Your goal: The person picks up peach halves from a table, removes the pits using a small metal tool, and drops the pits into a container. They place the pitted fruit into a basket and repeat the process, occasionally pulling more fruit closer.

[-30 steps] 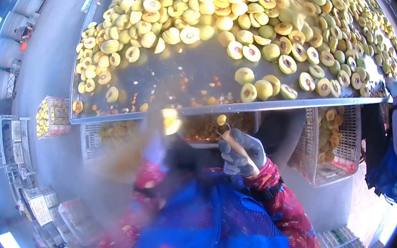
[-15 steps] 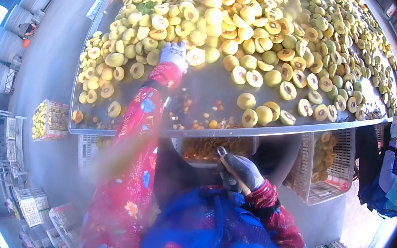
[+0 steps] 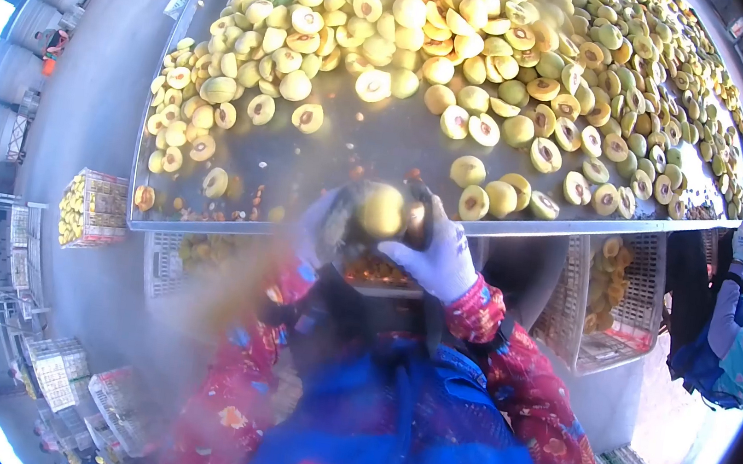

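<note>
A yellow-green peach (image 3: 381, 211) is held up between my two gloved hands at the near edge of the metal table. My left hand (image 3: 322, 221), smeared by haze and motion, closes around the fruit's left side. My right hand (image 3: 441, 257), in a white glove with dark fingertips, is closed on the right, its thumb pointing in toward the fruit. Its fingers wrap a small hand tool, mostly hidden now; its metal tip and brownish handle showed earlier. Beyond my hands, halved peaches (image 3: 307, 117) lie with their cut faces and brown pits showing.
A big pile of peach halves covers the metal table (image 3: 307, 155). Beneath its edge stand a crate with fruit pieces (image 3: 609, 298) on the right and a white crate (image 3: 165, 264) on the left. At far right a co-worker's gloved hand (image 3: 741, 242) touches the table edge.
My left hand has come back from the pile to the table's near edge with a peach. My right hand has risen to meet it.
</note>
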A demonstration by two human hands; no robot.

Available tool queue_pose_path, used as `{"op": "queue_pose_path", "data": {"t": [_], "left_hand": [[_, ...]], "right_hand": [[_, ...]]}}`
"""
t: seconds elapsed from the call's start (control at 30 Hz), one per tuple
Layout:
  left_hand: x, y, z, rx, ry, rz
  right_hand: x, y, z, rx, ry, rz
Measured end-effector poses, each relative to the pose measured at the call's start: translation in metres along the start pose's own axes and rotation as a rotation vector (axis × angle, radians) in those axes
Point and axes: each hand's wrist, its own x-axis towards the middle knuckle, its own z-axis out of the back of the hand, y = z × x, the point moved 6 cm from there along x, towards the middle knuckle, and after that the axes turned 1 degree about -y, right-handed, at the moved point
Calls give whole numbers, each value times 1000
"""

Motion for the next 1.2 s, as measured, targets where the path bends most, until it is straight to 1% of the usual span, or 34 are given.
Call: {"op": "queue_pose_path", "data": {"t": [0.03,0.07,0.13,0.17,0.2,0.23,0.27,0.3,0.33,0.37,0.4,0.43,0.47,0.53,0.6,0.67,0.7,0.73,0.8,0.83,0.93,1.0,1.03,1.07,1.1,1.13,1.17,1.2], "left_hand": [[-4,-15,-8,-175,23,217],[-8,-35,-18,-350,46,435],[-10,-38,-22,-409,-21,407],[-15,-25,-27,-550,-93,397],[-17,-28,-31,-692,-170,388],[-13,-54,-33,-468,-102,301],[-13,-56,-30,-372,-111,200],[-13,-57,-27,-275,-117,99],[-14,-62,-26,-180,-125,-1],[-19,-52,-24,-325,-115,180],[-22,-49,-22,-552,-73,236],[-26,-47,-20,-773,-44,306],[-26,-46,-19,-1072,25,242],[-30,-59,-22,-1099,-49,288],[-34,-55,-24,-1151,-118,311],[-40,-31,-24,-1229,-190,314],[-43,-36,-24,-895,-196,322],[-44,-42,-26,-905,-227,339],[-49,-49,-33,-922,-289,373],[-51,-51,-32,-572,-273,317],[-61,-44,-35,-317,-278,244],[-66,-43,-35,-154,-262,210],[-68,-50,-34,-23,-245,197],[-70,-51,-33,79,-252,144],[-72,-53,-33,184,-266,92],[-76,-45,-34,262,-301,-1],[-79,-40,-37,228,-325,-37],[-81,-36,-40,196,-347,-73]], "right_hand": [[2,-3,-2,3,-8,-8],[1,-7,-3,77,-1,-23],[-2,-14,-5,229,18,-54],[-6,-21,-11,519,-35,-107],[-10,-25,-14,625,-10,-210],[-14,-28,-15,732,16,-315],[-18,-31,-18,838,40,-417],[-19,-30,-23,977,-26,-406],[-20,-34,-20,995,-47,-466],[-22,-40,-14,1010,-63,-533],[-22,-43,-11,1026,-79,-599],[-15,-39,-5,981,-194,-555],[-9,-43,6,825,-109,-505],[7,-53,25,216,-189,-23],[-5,-52,24,-379,-106,252],[-22,8,19,-713,-16,522],[-24,1,14,-175,118,48],[-33,15,7,-236,93,214],[-46,22,-5,-277,122,191],[-51,24,-8,-342,104,224],[-54,23,-16,-287,142,152],[-57,22,-17,-307,116,160],[-58,22,-18,-320,111,158],[-59,22,-18,-332,108,158],[-59,23,-19,-265,116,144],[-59,24,-19,-196,123,129],[-59,24,-19,-128,129,114],[-59,16,-23,-65,182,30]]}}
